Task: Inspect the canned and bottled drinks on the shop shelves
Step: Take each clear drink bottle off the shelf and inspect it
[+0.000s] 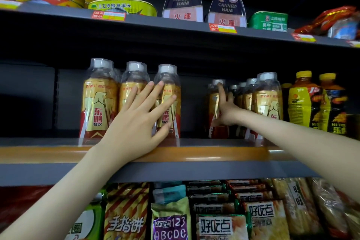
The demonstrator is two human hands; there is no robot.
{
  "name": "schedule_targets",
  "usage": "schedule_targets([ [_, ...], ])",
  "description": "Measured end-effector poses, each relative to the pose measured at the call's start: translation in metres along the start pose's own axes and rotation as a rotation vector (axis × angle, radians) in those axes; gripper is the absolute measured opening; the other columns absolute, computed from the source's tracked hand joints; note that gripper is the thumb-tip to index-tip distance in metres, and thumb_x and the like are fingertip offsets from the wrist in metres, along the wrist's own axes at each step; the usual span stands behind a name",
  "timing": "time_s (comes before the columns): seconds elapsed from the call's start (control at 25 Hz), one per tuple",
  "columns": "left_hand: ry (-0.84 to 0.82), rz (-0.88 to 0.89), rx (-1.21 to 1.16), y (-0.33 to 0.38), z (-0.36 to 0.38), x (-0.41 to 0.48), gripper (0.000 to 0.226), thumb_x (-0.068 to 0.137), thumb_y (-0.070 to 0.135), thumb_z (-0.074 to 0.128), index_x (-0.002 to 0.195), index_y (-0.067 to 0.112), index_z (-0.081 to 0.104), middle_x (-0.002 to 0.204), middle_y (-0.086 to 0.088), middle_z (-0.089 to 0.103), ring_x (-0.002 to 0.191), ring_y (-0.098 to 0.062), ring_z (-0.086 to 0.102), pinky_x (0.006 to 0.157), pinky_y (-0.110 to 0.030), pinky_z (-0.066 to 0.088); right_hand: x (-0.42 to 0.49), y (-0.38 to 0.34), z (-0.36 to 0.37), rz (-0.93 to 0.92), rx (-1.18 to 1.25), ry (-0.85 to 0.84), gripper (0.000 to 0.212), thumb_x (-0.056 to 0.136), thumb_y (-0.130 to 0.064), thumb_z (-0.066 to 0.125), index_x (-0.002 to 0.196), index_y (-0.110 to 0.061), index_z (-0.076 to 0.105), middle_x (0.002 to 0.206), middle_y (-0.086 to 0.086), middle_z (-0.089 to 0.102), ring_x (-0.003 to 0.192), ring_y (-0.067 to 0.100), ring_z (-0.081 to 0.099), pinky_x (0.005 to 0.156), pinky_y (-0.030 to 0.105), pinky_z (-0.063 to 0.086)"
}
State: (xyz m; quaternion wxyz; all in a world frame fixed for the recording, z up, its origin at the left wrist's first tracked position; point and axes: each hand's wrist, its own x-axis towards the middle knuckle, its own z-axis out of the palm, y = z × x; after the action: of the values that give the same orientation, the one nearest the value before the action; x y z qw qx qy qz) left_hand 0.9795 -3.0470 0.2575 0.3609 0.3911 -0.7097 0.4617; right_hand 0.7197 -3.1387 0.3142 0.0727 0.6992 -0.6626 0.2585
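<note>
Head: L hand (pixel 136 119) on bottles (pixel 168 79), R hand (pixel 226 110) touches cap (pixel 217 81).

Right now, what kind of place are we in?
Most likely a small shop: price tags on the shelf edge, rows of matching drink bottles, canned ham above and snack packets below.

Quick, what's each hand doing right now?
Left hand: open, fingers spread over the front bottles.
Right hand: open, forefinger up against a back bottle.
</note>
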Motion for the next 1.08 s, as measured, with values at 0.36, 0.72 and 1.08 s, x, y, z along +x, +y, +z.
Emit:
schedule_targets([
  [0.36, 0.001, -0.015, 0.036, 0.005, 0.0, 0.001, 0.06, 0.094, 0.048, 0.031, 0.148, 0.023, 0.039, 0.157, -0.013, 0.027, 0.145, -0.025, 0.02, 0.118, -0.044, 0.01, 0.004, 0.007, -0.002, -0.031, 0.168, -0.005, 0.126, 0.081, -0.005, 0.073, 0.142, -0.041, -0.032, 0.158, 0.017, -0.018, 0.126, 0.032, 0.05, 0.072, 0.024, 0.049],
  [0.72, -0.005, -0.016, 0.045, 0.005, 0.001, -0.001, 0.059, 0.094, 0.046, 0.033, 0.148, 0.023, 0.038, 0.157, -0.012, 0.025, 0.145, -0.023, 0.018, 0.118, -0.044, 0.011, 0.003, -0.001, 0.002, 0.036, 0.067, 0.026, 0.124, 0.083, -0.001, 0.07, 0.139, -0.046, -0.031, 0.156, 0.019, -0.02, 0.095, 0.028, 0.063, 0.065, 0.029, 0.054],
  [1.08, 0.04, -0.258, 0.088, 0.007, -0.007, -0.008, 0.065, 0.092, 0.051, 0.033, 0.15, 0.02, 0.034, 0.157, -0.015, 0.025, 0.146, -0.032, 0.02, 0.116, -0.051, 0.013, -0.056, -0.046, -0.031, -0.235, 0.473, 0.233, 0.073, 0.097, -0.041, 0.051, 0.152, -0.036, 0.003, 0.156, 0.014, 0.024, 0.115, 0.025, 0.05, 0.09, 0.028, 0.039],
])
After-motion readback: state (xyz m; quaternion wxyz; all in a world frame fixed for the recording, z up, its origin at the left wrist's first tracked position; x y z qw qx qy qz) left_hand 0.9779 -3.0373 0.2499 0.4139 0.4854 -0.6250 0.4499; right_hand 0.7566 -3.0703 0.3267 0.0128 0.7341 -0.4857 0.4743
